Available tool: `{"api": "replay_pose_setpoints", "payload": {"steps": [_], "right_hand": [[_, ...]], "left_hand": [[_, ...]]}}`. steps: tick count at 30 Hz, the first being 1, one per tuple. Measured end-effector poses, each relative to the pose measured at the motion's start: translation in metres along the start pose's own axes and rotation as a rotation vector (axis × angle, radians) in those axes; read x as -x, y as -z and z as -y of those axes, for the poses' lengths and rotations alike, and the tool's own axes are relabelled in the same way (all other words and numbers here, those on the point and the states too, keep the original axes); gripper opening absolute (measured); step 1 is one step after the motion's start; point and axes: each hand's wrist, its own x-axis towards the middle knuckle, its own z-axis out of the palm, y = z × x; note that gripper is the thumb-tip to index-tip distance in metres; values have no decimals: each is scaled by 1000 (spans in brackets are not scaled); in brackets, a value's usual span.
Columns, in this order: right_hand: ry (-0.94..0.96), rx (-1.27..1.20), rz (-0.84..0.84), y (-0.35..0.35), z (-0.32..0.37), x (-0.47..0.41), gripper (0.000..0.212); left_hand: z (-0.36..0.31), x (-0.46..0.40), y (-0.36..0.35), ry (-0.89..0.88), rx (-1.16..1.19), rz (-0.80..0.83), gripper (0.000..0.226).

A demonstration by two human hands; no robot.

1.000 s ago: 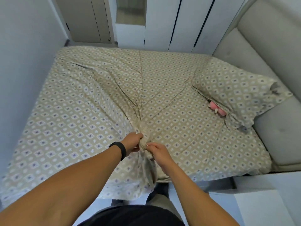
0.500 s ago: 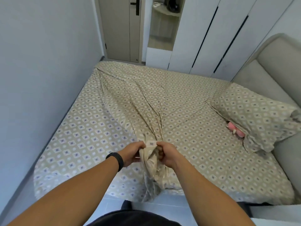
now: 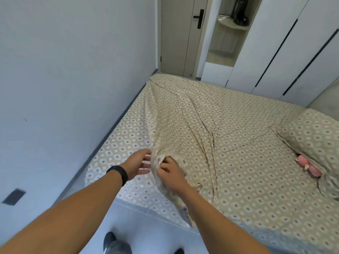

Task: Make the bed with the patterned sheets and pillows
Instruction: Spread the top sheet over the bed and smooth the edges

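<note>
A beige top sheet (image 3: 192,125) with a blue-and-white diamond pattern lies bunched across the bed, over a matching fitted sheet (image 3: 124,138). My right hand (image 3: 171,174) is shut on a gathered fold of the top sheet near the bed's near edge. My left hand (image 3: 140,165), with a black band on its wrist, hovers just left of that fold with fingers spread, holding nothing. A pillow (image 3: 311,136) in the same pattern rests at the right end of the bed.
A pink soft object (image 3: 309,166) pokes out from under the pillow. A grey wall (image 3: 64,88) runs along the bed's left side. A door (image 3: 181,33) and white wardrobe doors (image 3: 286,52) stand beyond the bed. Tiled floor (image 3: 128,222) lies below my arms.
My left hand has let go of the bunched sheet and opened. My right hand keeps its grip. The view has swung up and to the left.
</note>
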Motion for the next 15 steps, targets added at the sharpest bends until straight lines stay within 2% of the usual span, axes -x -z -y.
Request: {"api": "replay_pose_setpoints", "payload": {"steps": [3,6,8,13,15], "right_hand": [[11,-12,120,-43,9,-2,26],[-12,-44,186,-80,17,-7,22],[-27,-75,170,-109,25,-9,21],[-39,-113,75,-180,52,-7,27],[-159,-236,-44,-204,65,-7,19]], "left_hand": [[-6,4,32,-16,-215,72,33],[-2,3,63,-29,-402,95,19],[3,2,91,-11,-428,131,8],[23,-3,160,27,-387,213,5],[33,-7,182,36,-389,222,9]]}}
